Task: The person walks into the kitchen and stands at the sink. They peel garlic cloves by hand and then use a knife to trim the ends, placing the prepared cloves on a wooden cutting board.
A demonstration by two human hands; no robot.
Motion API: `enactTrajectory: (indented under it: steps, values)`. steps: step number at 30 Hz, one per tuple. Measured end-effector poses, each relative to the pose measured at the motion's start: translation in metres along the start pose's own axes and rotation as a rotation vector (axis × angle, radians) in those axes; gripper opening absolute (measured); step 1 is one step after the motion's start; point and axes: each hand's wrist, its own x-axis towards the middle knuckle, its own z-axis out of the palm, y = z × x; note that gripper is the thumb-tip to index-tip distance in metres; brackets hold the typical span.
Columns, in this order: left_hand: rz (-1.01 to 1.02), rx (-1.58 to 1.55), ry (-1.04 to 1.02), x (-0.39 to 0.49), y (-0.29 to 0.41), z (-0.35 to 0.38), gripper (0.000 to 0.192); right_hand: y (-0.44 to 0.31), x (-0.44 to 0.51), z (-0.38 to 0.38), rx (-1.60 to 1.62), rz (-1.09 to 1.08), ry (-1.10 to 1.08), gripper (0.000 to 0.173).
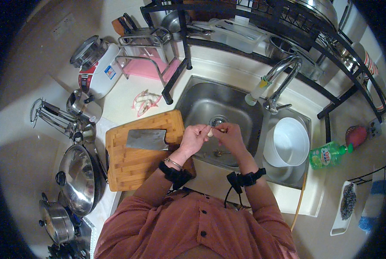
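Observation:
My left hand [194, 139] and my right hand [229, 136] meet over the near side of the steel sink basin [201, 100]. Between their fingertips is a small pale piece that looks like a garlic clove [210, 133]; the left fingers pinch it and the right fingertips touch it. A second pale piece [223, 130] shows in the curl of my right fingers. Brownish scraps [218, 152] lie on the basin floor below the drain strainer [218, 120]. To the left, a cleaver [146, 139] rests flat on a bamboo cutting board [125, 174], its dark handle partly behind my left hand.
A white plastic bucket [287, 142] stands in the smaller right basin, beside the faucet [277, 87]. Green dish soap [325, 157] is further right. A black rack [186, 48] spans the back. A crumpled white-and-pink bundle [146, 103] lies behind the board; a lidded wok [78, 181] sits left.

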Motion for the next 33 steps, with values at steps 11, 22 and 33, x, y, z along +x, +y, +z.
enactTrajectory:
  steps: [11,22,33]
  values:
    - [0.042,0.079,-0.001,-0.003,0.004,0.004,0.024,0.009,0.006,0.004,-0.109,-0.013,0.009,0.018]
    - [-0.08,-0.285,0.096,0.003,-0.016,0.008,0.025,0.003,-0.007,0.002,0.183,0.071,0.054,0.018]
    - [0.006,-0.435,0.076,0.008,-0.012,0.006,0.017,0.02,-0.001,-0.01,-0.195,-0.067,0.019,0.026]
